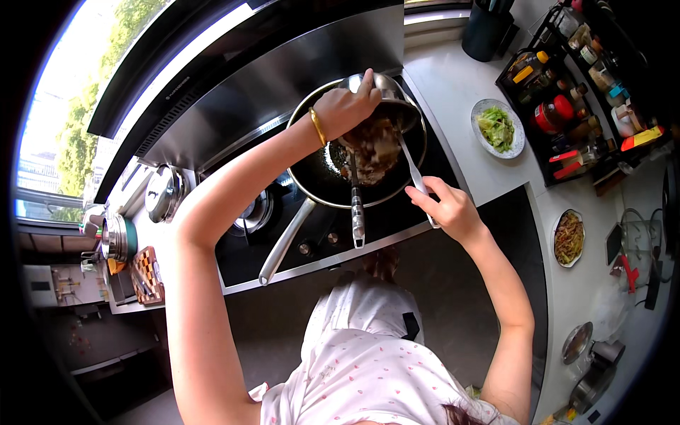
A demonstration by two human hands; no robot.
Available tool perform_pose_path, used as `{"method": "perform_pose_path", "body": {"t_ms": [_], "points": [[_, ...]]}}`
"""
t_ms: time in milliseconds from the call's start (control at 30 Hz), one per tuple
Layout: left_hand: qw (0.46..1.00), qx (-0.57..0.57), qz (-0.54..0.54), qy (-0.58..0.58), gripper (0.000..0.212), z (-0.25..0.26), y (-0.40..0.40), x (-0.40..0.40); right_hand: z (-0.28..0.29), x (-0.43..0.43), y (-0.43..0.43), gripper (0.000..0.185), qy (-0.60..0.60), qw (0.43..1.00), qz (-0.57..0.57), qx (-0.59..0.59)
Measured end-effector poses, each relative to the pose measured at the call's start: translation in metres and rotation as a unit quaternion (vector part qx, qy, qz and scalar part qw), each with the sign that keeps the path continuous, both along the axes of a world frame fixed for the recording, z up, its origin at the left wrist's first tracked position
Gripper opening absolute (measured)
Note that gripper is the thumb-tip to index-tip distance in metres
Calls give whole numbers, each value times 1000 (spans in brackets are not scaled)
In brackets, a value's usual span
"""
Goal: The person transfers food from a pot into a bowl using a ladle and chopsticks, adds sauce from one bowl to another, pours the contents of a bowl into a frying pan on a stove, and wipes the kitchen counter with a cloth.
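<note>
Over the far side of a frying pan (340, 197) on the black hob, my left hand (348, 109) grips a tilted metal bowl (406, 112); its fingers partly hide the bowl. Cooked food (374, 154), partly blurred, lies below the bowl's mouth and in the pan. My right hand (449, 210) holds a light-handled utensil (411, 162), whose far end reaches to the bowl and food. A spatula or similar utensil with a metal handle (358, 218) rests in the pan, its handle over the near rim. The pan's long handle (287, 241) points toward me at the left.
On the right counter stand a plate of green vegetables (497, 129), a dish of shredded food (569, 238) and a black rack with bottles and jars (555, 114). A lidded metal pot (162, 194) and a checkered wooden board (147, 273) are at left. The range hood (180, 79) overhangs the hob.
</note>
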State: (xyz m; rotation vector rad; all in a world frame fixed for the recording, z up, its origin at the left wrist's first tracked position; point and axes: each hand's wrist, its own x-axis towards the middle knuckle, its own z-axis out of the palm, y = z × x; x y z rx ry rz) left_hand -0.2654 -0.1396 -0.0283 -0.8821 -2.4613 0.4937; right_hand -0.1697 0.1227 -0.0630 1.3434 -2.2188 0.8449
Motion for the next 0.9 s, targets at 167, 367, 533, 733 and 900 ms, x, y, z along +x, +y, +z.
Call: {"method": "perform_pose_path", "body": {"t_ms": [167, 367, 533, 733, 900], "points": [[997, 11, -73, 4, 13, 6, -7, 3, 3, -11, -1, 30, 81, 996, -20, 34], [995, 76, 16, -59, 23, 28, -20, 5, 10, -22, -14, 38, 105, 993, -16, 52], [987, 148, -17, -63, 24, 42, -28, 5, 10, -36, -32, 41, 131, 990, 13, 53], [988, 143, -22, -57, 27, 48, -37, 4, 0, -51, -47, 31, 234, 961, 69, 128], [989, 142, -8, -29, 26, 43, -37, -2, -11, -37, -33, 33, 218, 956, 60, 188]]}}
